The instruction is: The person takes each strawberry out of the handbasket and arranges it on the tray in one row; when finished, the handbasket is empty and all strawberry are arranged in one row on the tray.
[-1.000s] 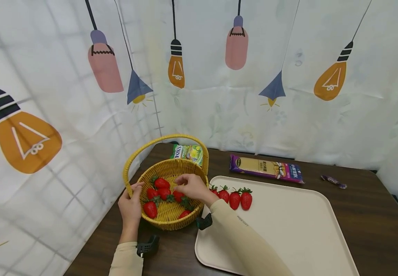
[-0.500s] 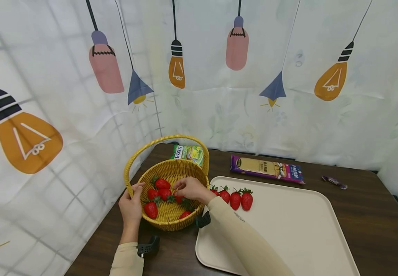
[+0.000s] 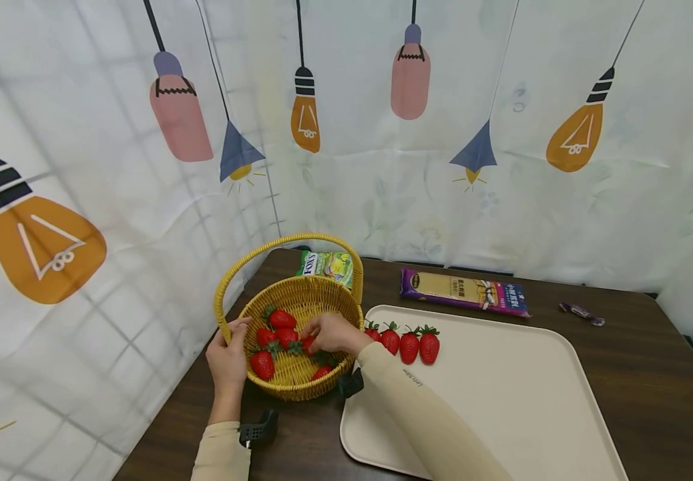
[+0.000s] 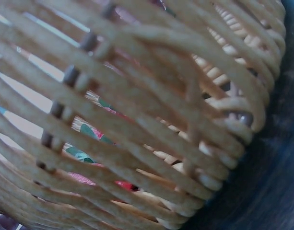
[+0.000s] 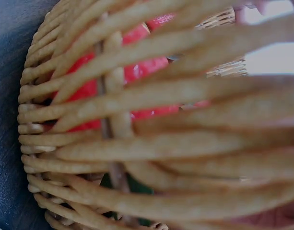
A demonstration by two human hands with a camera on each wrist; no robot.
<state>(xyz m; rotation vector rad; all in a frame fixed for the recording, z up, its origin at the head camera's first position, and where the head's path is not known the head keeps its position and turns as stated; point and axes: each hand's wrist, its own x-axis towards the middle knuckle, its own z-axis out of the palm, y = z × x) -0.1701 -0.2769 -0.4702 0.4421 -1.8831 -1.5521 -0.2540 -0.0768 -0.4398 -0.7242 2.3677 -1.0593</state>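
A yellow wicker basket (image 3: 301, 290) with a tall handle stands at the left of the table, several red strawberries (image 3: 262, 365) inside it. My left hand (image 3: 228, 364) grips its left rim near the foot of the handle. Reaching over the right rim, my right hand (image 3: 334, 333) has its fingertips down on one strawberry (image 3: 308, 345) and pinches it; the hand covers part of that berry. In the left wrist view the woven wall (image 4: 161, 110) fills most of the picture, and red and green show through the gaps. The right wrist view shows wicker too, with red strawberries (image 5: 142, 70) behind.
A beige tray (image 3: 503, 387) lies right of the basket, with several strawberries (image 3: 428, 349) in a row at its upper left. Behind are a green FOX'S bag (image 3: 328, 267), a purple pasta pack (image 3: 465, 292) and a small purple wrapped sweet (image 3: 582, 314). Patterned curtains (image 3: 370, 187) enclose the table.
My right hand has lowered slightly in the basket, its fingers closing onto the strawberry. The left hand and the basket stay put.
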